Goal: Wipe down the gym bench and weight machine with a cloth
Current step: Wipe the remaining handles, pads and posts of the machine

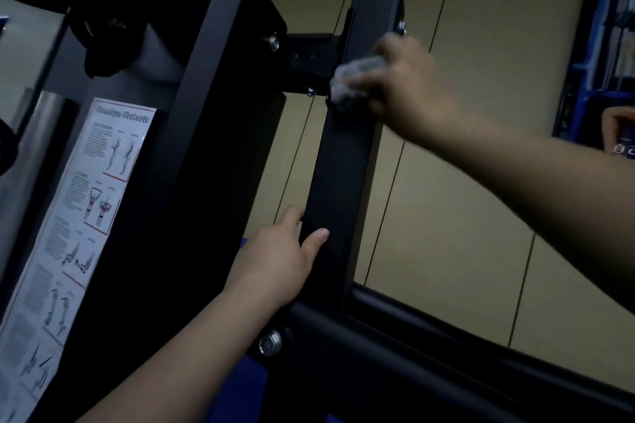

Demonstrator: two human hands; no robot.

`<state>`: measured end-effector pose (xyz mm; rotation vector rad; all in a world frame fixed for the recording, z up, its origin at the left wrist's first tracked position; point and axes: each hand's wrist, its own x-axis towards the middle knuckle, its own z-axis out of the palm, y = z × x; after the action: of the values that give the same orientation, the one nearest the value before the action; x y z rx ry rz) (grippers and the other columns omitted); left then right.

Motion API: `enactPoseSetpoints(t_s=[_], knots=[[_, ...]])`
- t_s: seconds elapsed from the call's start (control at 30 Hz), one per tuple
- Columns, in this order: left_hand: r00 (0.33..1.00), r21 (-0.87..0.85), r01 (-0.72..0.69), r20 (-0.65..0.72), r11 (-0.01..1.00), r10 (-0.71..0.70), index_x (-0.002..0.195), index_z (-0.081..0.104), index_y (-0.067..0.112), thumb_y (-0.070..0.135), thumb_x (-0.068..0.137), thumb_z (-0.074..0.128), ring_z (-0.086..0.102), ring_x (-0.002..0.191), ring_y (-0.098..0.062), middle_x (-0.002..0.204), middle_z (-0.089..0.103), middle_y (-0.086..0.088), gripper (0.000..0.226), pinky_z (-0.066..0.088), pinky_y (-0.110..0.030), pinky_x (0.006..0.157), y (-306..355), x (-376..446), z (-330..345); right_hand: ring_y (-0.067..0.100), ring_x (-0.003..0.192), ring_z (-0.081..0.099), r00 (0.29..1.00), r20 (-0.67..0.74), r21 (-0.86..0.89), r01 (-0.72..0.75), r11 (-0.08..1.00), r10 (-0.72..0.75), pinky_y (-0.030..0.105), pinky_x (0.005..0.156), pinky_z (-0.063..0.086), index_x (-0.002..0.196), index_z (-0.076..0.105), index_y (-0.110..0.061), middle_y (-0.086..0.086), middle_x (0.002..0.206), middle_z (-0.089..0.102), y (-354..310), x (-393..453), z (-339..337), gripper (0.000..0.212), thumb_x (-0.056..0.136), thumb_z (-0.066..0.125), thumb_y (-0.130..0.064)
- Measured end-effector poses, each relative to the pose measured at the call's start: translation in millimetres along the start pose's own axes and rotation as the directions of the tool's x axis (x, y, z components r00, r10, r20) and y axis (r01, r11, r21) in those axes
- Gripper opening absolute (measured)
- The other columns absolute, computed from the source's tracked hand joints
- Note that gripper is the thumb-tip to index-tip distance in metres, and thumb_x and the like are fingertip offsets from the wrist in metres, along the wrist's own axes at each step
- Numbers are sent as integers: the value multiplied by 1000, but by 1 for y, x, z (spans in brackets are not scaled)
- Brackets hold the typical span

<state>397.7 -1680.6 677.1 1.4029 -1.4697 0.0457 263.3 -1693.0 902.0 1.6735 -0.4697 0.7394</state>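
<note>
My left hand point(278, 261) clasps the lower part of a black upright post point(340, 182) on the weight machine point(206, 113), thumb on its face and fingers hooked round its edge. Higher up the same post, my right hand point(402, 79) presses a bunched grey cloth point(357, 79) against it near the top bracket. The post runs steeply upward, so the next stroke likely comes down toward my left hand.

Right hand point(402, 82) raised high, arm outstretched, fingers curled round a cloth point(355, 81). Left hand point(275, 261) lower, thumb and fingers gripping the machine post point(340, 168).
</note>
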Motion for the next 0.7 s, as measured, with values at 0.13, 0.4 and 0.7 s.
enactPoseSetpoints(t_s=[0.13,0.4,0.7], knots=[[999,34,-29,-26,999,30,128,34,34,63,92,34,62,73,-18,83,64,3,46,55,-37,68,1,-1,-1,21,112,42,996,-21,72,-87,994,89,22,89,39,123,59,-29,8,127,43,9,7,5,36,87,58,-33],[1000,-44,-24,-8,999,24,124,36,38,64,90,38,64,67,-17,76,65,4,43,57,-39,65,-3,1,0,37,104,46,997,58,93,36,995,-42,47,84,44,127,61,-25,19,116,50,1,14,11,38,90,52,-31],[1000,-70,-18,0,997,18,123,37,39,65,89,39,64,67,-18,78,64,5,43,57,-40,67,-3,1,0,30,98,49,986,-18,71,169,983,-168,38,81,43,119,62,-17,13,108,50,1,11,11,33,90,54,-30]])
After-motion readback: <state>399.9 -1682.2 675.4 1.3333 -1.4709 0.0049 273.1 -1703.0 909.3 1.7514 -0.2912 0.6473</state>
